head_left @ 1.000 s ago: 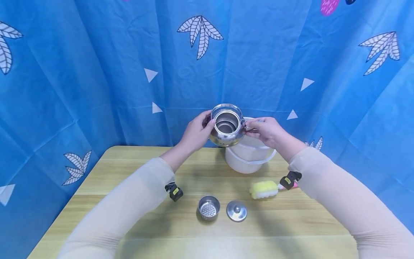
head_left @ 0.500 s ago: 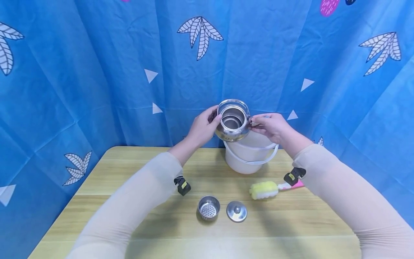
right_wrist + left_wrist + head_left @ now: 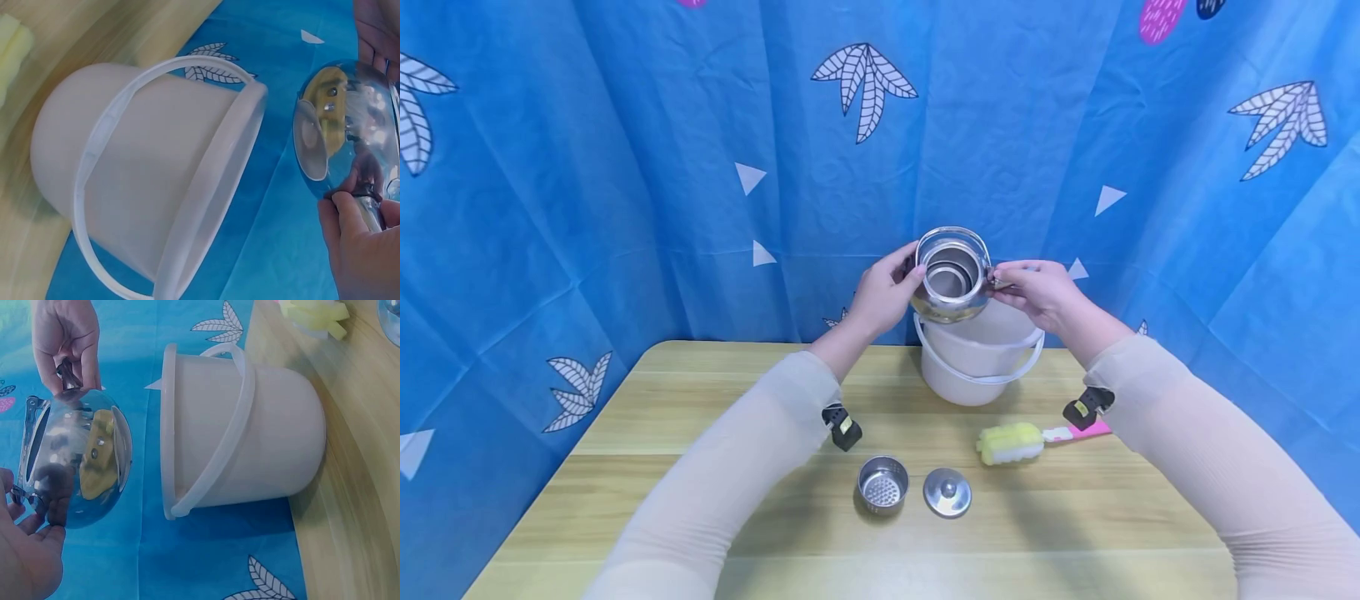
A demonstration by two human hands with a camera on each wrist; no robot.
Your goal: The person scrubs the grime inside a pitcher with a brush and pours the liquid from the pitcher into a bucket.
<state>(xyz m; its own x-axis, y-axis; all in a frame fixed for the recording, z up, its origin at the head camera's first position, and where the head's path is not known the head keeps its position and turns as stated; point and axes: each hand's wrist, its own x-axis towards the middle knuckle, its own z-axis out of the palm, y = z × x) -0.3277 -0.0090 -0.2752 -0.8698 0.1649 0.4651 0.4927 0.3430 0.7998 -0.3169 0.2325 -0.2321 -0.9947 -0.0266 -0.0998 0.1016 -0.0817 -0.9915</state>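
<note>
Both hands hold a shiny steel teapot (image 3: 951, 313) in the air, its uncovered mouth facing me in the head view. My left hand (image 3: 886, 293) grips the teapot's left side, thumb near the rim; in the left wrist view its fingers (image 3: 47, 534) curl by the handle hinge. On the other side, my right hand (image 3: 1037, 292) pinches the spout (image 3: 370, 212). A raised hoop handle (image 3: 953, 231) arcs behind the mouth. The white bucket (image 3: 958, 379) stands below; both wrist views show a gap between its rim and the teapot.
A perforated steel strainer cup (image 3: 883, 486) and a round metal lid (image 3: 947, 493) lie on the wooden table (image 3: 715, 400). To their right is a yellow-and-white sponge brush (image 3: 1011, 443) with a pink handle. A blue patterned curtain (image 3: 700, 208) hangs behind the table.
Both hands have carried the teapot to the right and slightly up, further over the bucket. Their hold looks the same. The things on the table stay in place.
</note>
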